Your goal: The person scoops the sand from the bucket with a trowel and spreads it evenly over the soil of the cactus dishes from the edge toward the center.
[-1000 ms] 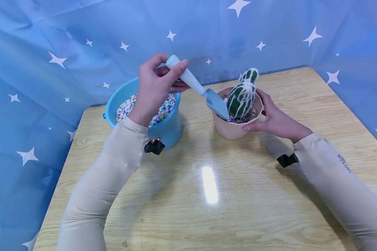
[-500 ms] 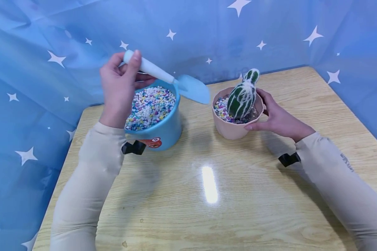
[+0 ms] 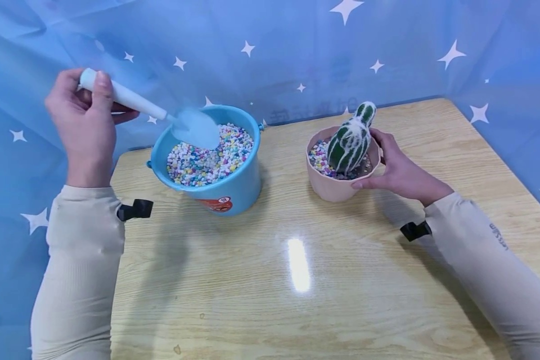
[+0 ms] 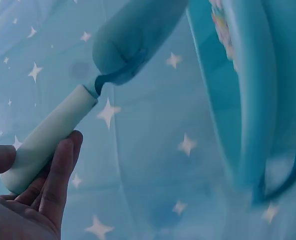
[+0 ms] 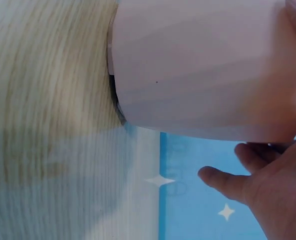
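Observation:
My left hand (image 3: 87, 117) grips the pale handle of a small blue trowel (image 3: 195, 129), thumb along the top. The trowel's blade, blurred, hangs over a blue bucket (image 3: 240, 187) that holds multicoloured pebbles (image 3: 207, 160). In the left wrist view the handle (image 4: 50, 135) lies between thumb and fingers, with the bucket's rim off to the right. At the right, my right hand (image 3: 402, 170) holds a pink pot (image 3: 335, 187) by its rim, thumb in front and fingers behind. A green cactus with white threads (image 3: 348, 145) leans in the pot, with pebbles on its left side and darker grit at the front.
Both containers stand on a wooden table (image 3: 252, 280) near its back edge. Behind and at the sides hangs a blue cloth with white stars (image 3: 297, 50). The bucket has a red label (image 3: 218, 203) and handle lugs at its rim.
My left hand has swung the trowel leftward from inside the pink pot to over the bucket. Pebbles now show at the pot's left side. The right hand keeps its hold.

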A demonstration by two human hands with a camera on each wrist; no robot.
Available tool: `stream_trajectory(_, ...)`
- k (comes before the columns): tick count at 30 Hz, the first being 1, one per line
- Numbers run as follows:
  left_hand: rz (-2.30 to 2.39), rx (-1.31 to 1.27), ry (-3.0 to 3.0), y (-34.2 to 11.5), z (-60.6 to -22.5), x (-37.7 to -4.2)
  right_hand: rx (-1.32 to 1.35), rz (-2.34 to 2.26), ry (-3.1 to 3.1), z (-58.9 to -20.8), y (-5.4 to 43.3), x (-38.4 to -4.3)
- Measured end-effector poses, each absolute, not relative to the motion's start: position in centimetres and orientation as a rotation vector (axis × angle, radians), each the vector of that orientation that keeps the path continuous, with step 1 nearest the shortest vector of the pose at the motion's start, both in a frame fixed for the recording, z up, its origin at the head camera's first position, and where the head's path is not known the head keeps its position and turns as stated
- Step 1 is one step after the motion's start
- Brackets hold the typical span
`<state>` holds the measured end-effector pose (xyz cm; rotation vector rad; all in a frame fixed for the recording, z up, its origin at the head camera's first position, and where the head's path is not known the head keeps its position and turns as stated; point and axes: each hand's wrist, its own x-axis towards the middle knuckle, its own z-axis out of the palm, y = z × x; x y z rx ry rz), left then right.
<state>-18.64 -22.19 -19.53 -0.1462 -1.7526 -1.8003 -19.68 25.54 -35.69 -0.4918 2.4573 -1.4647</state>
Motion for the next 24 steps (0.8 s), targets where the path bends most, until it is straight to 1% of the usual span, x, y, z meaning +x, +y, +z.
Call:
stream_trajectory(8, -1.104, -0.021, -2.138, -23.0, -18.8, -18.8, -0.477, -1.482, 2.445, -35.9, 25.6, -19.6)
stream_trajectory(15, -0.689, -0.052, -2.318, -23.4, -18.6, -18.8, -0.496, -1.485, 2.459, -36.1, 25.5, -19.5)
stream_trajectory(19, -0.683, -0.056, -2.402, -23.7, -18.6, -18.6, -0.482, -1.456, 2.432, -36.0, 25.6, -19.4)
stream_trajectory(24, -1.058, -0.055, -2.453, -24.2, -18.8, -18.7, -0.492, -1.486, 2.436, -36.0, 25.6, -19.5)
